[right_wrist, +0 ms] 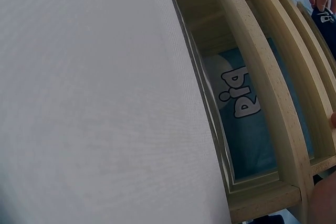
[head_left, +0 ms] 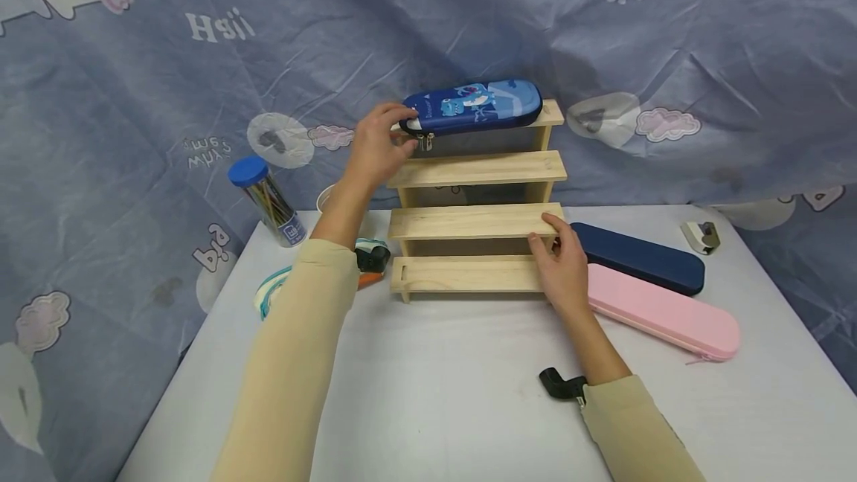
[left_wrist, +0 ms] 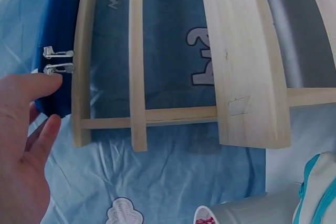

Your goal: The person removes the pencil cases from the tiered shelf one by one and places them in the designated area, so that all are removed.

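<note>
A dark blue zipped pencil case printed with cartoon sharks (head_left: 474, 105) lies lengthwise on the top step of a four-step stand of pale unfinished wood (head_left: 477, 222), its zip pulls hanging over the left end.

To the right of the stand lie a plain navy hard pencil case (head_left: 641, 258) and, in front of that, a pink hard pencil case (head_left: 663, 312). To the left stand a clear tube of pencils with a blue cap (head_left: 265, 201) and a white-and-teal pouch (head_left: 266, 291).

The left hand (head_left: 375, 144) grips the left end of the shark case, fingers curled round it. The right hand (head_left: 564, 262) rests against the right end of the stand's lower steps, fingers relaxed.

All sit on a white bench (head_left: 428, 378). A blue cartoon-printed cloth (head_left: 134, 110) hangs behind.
</note>
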Available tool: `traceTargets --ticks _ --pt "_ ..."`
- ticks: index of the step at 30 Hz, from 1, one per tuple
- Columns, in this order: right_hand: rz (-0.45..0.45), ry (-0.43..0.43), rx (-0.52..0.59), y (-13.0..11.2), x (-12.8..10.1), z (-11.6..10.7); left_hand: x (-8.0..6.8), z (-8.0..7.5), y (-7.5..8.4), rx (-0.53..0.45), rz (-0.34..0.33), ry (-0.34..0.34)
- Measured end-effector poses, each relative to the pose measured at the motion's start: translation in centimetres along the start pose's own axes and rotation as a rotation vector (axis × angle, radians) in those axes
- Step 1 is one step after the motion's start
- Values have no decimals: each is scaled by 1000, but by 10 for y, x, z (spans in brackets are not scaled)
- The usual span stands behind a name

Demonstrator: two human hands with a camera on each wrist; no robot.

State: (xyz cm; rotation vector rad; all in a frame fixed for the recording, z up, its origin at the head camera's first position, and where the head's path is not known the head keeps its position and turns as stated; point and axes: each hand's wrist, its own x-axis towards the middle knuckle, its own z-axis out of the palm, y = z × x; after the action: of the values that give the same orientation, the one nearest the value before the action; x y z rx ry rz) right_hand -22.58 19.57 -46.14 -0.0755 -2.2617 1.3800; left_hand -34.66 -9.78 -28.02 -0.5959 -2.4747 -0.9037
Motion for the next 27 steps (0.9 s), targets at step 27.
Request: traceTargets --ticks 27 --pt "-17 13 -34 -1 1 2 -3 18 -1 -593 -243 -40"
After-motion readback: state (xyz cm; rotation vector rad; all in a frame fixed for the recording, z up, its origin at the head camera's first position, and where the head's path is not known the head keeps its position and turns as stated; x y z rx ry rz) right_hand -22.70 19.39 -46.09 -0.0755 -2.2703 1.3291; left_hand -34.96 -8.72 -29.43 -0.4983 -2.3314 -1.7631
